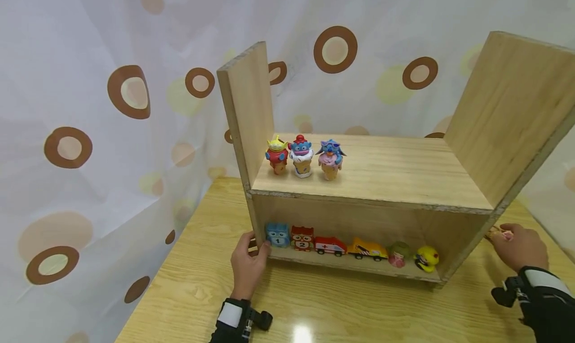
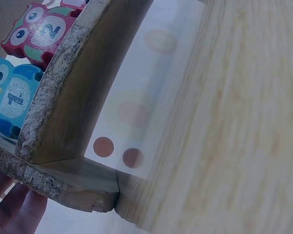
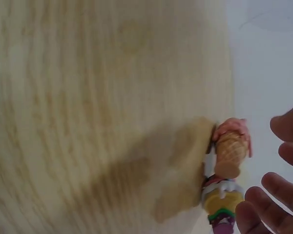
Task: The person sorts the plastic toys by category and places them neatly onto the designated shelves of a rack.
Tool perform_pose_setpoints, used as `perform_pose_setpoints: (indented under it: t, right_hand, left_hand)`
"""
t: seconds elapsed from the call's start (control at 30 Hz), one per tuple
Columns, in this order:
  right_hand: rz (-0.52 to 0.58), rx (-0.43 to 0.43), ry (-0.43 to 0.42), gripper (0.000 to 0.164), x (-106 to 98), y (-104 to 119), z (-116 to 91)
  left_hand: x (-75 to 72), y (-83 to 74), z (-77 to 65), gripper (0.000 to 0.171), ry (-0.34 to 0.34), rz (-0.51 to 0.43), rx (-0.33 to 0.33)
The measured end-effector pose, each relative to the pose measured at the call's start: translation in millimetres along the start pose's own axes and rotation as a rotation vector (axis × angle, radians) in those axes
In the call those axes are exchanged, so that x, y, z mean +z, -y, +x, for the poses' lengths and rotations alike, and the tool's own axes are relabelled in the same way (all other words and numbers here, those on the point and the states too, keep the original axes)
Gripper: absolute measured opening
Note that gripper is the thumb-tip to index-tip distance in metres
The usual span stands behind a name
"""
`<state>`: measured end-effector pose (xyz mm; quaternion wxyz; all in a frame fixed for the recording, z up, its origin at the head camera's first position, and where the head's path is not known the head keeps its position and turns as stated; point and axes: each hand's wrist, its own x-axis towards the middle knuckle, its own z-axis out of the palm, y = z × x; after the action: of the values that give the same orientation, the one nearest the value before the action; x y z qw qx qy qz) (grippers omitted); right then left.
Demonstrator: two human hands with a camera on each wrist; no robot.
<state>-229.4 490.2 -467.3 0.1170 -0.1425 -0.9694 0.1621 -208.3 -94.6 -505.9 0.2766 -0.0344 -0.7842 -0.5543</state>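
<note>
A wooden shelf point(image 1: 373, 198) with two tiers stands on the table. My left hand point(image 1: 249, 265) grips the lower left side panel, the thumb in front and fingers around its outer edge. Close to that thumb sits a blue owl block point(image 1: 277, 235) marked 1, beside a red owl block point(image 1: 302, 238) marked 2. Beyond the shelf's right side, my right hand point(image 1: 523, 247) is by some small figures. The right wrist view shows its fingers loosely bent and apart beside a pink-topped ice-cream-cone figure point(image 3: 231, 148) and a yellow one point(image 3: 223, 199), holding neither.
Three ice-cream-cone figures point(image 1: 302, 156) stand left on the upper tier. Along the lower tier are a red ambulance point(image 1: 330, 245), a yellow truck point(image 1: 367, 249), a green-haired figure point(image 1: 398, 254) and a yellow figure point(image 1: 427, 259). A spotted cloth point(image 1: 112, 193) hangs behind the table point(image 1: 197, 243).
</note>
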Motion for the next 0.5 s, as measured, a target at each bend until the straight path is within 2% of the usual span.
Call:
perform_pose_setpoints:
  t: [0.13,0.27,0.4,0.5]
  right_hand:
    - [-0.112,-0.055,0.075,0.051,13.9,-11.6,1.7]
    - [-0.157,-0.086,0.149,0.052,21.5,-18.2,2.7]
    - [-0.165,-0.128,0.142,0.048,23.7,-18.3,6.8]
    - [-0.154,-0.109,0.143,0.048,24.0,-14.6,10.1]
  left_hand:
    - [0.4,-0.7,-1.1,0.029,0.004,0.003,-0.004]
    - [0.7,-1.0,-0.9,0.030,0.009,0.008,-0.003]
    - [0.1,-0.3,-0.5,0.030,0.008,0.011,-0.006]
    - [-0.5,-0.2,-0.4,0.030,0.004,0.010,-0.010]
